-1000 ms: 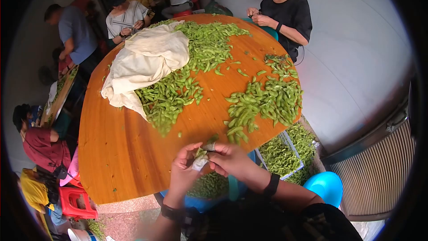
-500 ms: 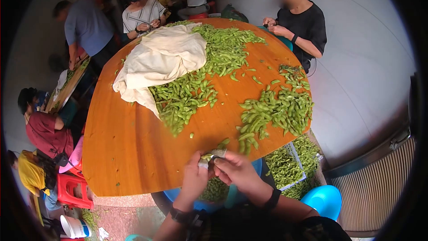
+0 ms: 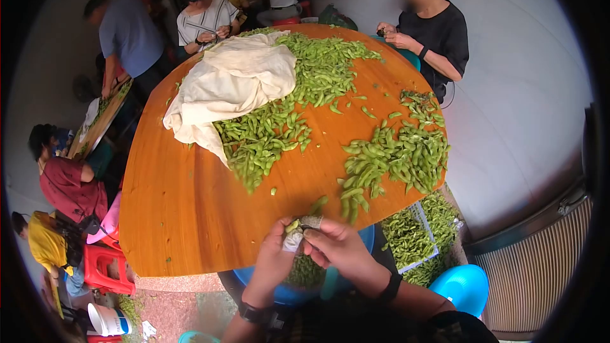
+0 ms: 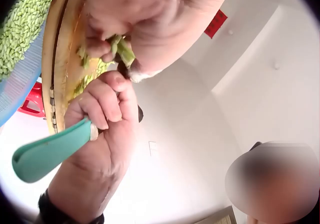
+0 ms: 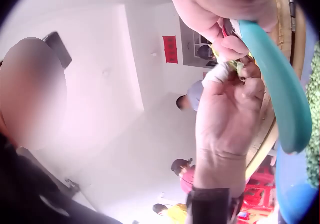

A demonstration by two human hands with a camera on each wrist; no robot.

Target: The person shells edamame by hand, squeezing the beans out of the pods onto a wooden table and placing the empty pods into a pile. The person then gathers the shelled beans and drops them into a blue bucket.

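Note:
Low over the table's near edge, my two hands meet around a green soybean pod (image 4: 125, 53). My left hand (image 3: 274, 255) pinches the pod between fingers and a thumb wrapped in white tape (image 3: 293, 240). In my right hand (image 3: 343, 248), curled fingers grip a tool with a thick teal handle (image 5: 280, 91); its working end is hidden among the fingers. A greyish wrap (image 3: 311, 221) covers a right fingertip. Beneath the hands stands a blue basin (image 3: 244, 275) holding shelled green beans (image 3: 306, 271).
Piles of pods (image 3: 397, 159) lie on the wooden table (image 3: 171, 222), partly under a cream cloth (image 3: 232, 76). To the right are a crate of pods (image 3: 410, 241) and a blue bowl (image 3: 460, 287). A red stool (image 3: 105, 270) stands left; several people sit or stand around.
The head view has shifted, so the table and piles appear farther right than a second ago. Both hands stay together at the pod, with small finger movements.

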